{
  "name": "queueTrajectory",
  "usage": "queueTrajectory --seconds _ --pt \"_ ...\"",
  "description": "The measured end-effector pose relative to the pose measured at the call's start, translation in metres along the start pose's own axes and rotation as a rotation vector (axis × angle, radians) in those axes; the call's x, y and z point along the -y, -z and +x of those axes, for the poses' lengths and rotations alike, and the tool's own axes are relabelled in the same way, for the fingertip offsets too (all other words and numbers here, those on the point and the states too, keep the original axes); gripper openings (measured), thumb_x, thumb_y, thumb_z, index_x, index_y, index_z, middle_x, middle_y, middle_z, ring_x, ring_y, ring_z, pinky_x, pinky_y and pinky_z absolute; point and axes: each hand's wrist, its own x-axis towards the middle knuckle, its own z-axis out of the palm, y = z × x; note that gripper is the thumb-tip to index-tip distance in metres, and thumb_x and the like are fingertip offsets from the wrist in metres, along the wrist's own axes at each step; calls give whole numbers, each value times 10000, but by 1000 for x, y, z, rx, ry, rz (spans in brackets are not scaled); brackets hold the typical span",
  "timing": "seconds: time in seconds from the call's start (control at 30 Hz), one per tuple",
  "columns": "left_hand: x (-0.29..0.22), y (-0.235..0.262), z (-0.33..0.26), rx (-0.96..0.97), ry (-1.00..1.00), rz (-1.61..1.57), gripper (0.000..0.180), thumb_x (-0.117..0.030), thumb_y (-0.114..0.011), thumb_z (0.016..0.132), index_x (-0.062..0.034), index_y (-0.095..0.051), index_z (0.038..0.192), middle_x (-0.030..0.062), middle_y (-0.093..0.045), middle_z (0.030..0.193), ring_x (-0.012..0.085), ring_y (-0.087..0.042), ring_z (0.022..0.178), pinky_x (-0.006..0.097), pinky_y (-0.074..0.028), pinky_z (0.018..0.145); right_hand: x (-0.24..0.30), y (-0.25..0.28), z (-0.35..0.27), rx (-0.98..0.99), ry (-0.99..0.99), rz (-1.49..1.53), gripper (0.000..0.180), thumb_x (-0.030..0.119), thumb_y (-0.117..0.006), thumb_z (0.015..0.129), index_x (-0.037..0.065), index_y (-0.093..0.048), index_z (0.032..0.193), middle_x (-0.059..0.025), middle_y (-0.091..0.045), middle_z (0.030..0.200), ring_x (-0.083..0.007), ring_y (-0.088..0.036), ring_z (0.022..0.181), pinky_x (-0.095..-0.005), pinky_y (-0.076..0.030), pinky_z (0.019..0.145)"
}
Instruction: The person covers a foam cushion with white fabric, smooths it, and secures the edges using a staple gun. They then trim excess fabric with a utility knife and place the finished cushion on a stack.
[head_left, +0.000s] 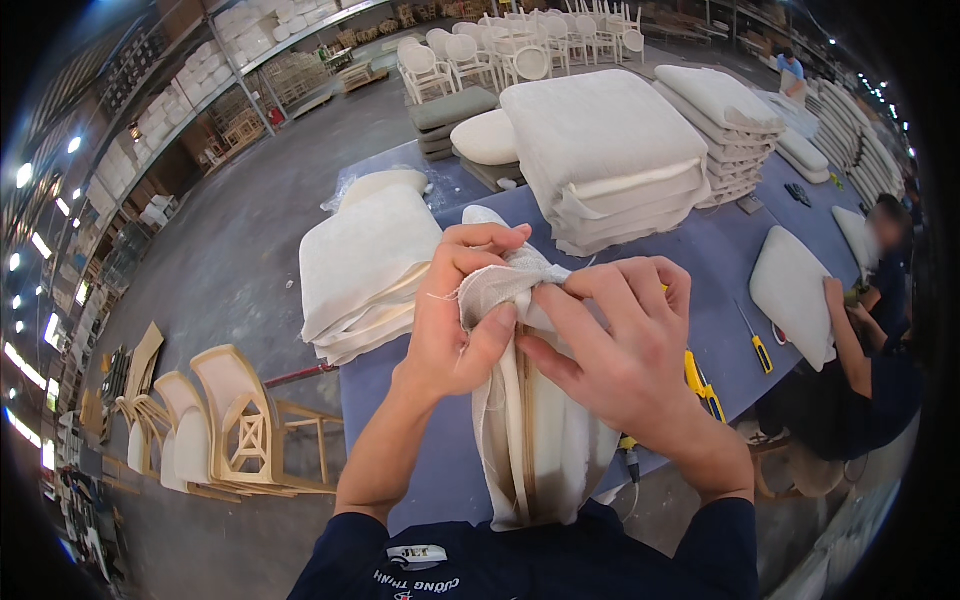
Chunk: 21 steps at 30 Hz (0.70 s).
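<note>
A chair seat cushion [575,455] in off-white fabric stands on edge between my body and the table, its wooden board edge [524,410] showing along the seam. My left hand [450,320] is closed on the loose fabric cover [500,283] at the cushion's upper end, thumb pressed on the near side of the folds. Opposite it, my right hand [630,330] pinches the same bunched cloth with thumb and fingers. Frayed threads hang from the cloth beside my left hand. The fingertips of my right hand are partly hidden in the folds.
Stacked cushions [610,130] stand across the blue table [670,290], with another pile [365,250] at left. A yellow-handled tool [703,385] and a screwdriver [760,350] lie at right. Beyond them a co-worker [880,370] handles a cushion [790,295]. Wooden chairs [235,420] stand left.
</note>
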Motion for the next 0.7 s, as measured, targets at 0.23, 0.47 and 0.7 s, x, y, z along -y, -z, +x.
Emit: queueTrajectory --seconds 0.23,0.47,0.7 --pt "-2 2 -1 31 -35 46 249 -152 -616 982 17 -530 1143 177 -496 1210 441 -577 1328 539 -459 1105 -13 -7 -6 -88 181 -89 265 131 -781 656 104 -756 919 22 -607 928 -193 -597 869 -422 -426 850" --pt "-14 -4 -3 -2 1 132 288 -150 -638 959 19 -549 1175 169 -495 1204 383 -601 1241 515 -469 1084 -8 -14 -12 -158 203 -123 207 156 -737 669 122 -723 872 6 -614 985 -193 -611 908 -425 -461 853" --pt "-23 -9 1 -73 93 238 379 -69 -722 807 -2 -602 1161 186 -541 1183 365 -646 1198 449 -503 986 -8 -20 -19 -154 93 180 305 99 -800 683 87 -775 987 -46 -632 1086 -218 -616 955 -410 -488 838"
